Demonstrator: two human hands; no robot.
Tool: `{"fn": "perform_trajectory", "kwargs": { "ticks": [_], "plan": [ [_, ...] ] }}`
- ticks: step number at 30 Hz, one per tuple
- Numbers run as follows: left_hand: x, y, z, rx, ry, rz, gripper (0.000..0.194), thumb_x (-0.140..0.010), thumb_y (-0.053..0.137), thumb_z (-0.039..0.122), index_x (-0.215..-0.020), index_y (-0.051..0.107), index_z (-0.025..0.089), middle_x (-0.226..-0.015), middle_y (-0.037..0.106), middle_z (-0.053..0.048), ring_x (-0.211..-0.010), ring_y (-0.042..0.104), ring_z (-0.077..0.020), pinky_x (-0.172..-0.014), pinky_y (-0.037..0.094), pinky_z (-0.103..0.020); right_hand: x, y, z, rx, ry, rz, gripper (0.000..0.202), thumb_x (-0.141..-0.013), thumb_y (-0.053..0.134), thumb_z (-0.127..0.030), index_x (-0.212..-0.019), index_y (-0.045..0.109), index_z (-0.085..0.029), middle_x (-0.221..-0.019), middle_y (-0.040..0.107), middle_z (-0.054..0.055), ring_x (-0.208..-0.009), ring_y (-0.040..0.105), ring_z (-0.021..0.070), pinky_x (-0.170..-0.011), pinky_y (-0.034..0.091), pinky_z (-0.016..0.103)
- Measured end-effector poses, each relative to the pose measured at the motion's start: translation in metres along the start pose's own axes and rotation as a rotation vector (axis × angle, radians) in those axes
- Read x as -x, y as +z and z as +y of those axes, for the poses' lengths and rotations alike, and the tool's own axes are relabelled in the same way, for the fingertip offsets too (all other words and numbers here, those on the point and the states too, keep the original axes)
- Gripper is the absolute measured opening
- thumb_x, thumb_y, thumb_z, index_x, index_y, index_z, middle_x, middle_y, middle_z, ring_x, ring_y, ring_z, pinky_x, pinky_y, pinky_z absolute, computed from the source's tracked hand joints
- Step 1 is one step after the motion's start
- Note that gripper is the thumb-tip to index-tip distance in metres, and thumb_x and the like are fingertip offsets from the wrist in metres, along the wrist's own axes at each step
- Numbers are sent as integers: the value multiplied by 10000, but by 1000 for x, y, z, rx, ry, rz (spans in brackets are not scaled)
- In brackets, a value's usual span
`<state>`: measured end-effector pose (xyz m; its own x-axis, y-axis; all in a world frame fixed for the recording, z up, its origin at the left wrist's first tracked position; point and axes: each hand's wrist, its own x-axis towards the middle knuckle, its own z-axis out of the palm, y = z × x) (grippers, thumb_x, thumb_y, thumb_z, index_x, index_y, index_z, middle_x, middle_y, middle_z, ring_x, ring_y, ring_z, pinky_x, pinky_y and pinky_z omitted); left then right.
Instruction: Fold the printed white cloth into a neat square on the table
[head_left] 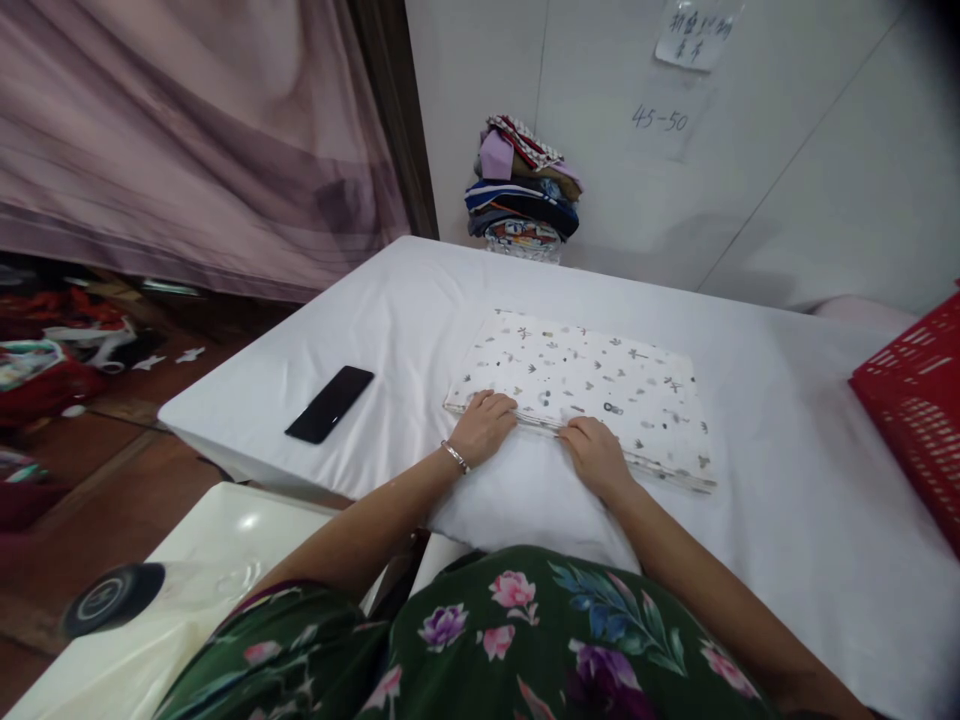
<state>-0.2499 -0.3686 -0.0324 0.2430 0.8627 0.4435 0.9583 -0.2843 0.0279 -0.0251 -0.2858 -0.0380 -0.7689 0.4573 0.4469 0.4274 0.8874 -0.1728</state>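
Both left hand (484, 425) and right hand (598, 456) touch near edge of folded cloth (581, 375); grip closure unclear.

A pale wall (840, 200) backs the white-covered table (810, 480), with pinkish curtain (247, 150) and reddish-brown floor (112, 480) at left.

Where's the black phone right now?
In the head view, the black phone lies on the white-covered table, to the left of the left hand and the folded patterned cloth.

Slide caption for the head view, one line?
Left hand and right hand at the near edge of a folded printed cloth; a black phone lies left of it on the white-covered table.
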Motion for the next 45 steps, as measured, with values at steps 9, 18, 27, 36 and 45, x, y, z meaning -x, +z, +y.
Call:
{"fn": "perform_trajectory", "kwargs": {
  "ticks": [9, 18, 27, 36, 45],
  "plan": [
    [-2, -6, 2, -17, 19, -31, 202, -891, 427, 192, -822, 615, 172, -950, 654, -37, -866, 562, -161, -871, 381, -356, 1, 3, 0, 13, 19, -37, 253, -910, 418, -249, -1061, 593, -146, -945, 621, 100, -876, 514, 219, -775, 402, 337],
    [-5, -3, 1, -21, -46, -66, 213, -908, 395, 217, -834, 586, 159, -815, 651, -42, -805, 578, -152, -915, 362, -364, 0, -1, -3, 33, 14, -57, 251, -915, 420, -248, -1006, 640, -170, -930, 618, 91, -856, 509, 209, -747, 388, 324],
    [1, -2, 2, -15, -57, -99, 200, -882, 464, 234, -1046, 564, 178, -984, 649, -50, -903, 565, -185, -821, 402, -348, 2, 2, 0, 27, 3, -35, 262, -912, 403, -205, -991, 651, -175, -923, 621, 84, -851, 519, 203, -735, 400, 314],
    [12, -2, -4, -62, -73, -88, 210, -907, 409, 178, -988, 602, 186, -965, 648, -45, -931, 564, -158, -800, 418, -309, 5, 3, 3, -7, -21, -64, 250, -906, 418, -210, -971, 658, -180, -922, 606, 86, -844, 517, 207, -731, 406, 326],
    [38, -32, -33, -72, -242, -59, 184, -889, 452, 209, -984, 608, 192, -999, 659, -44, -949, 577, -175, -834, 437, -332, 2, 3, 0, -35, -14, -63, 239, -905, 431, -218, -978, 655, -180, -913, 598, 80, -836, 512, 199, -729, 406, 318]
  ]
}}
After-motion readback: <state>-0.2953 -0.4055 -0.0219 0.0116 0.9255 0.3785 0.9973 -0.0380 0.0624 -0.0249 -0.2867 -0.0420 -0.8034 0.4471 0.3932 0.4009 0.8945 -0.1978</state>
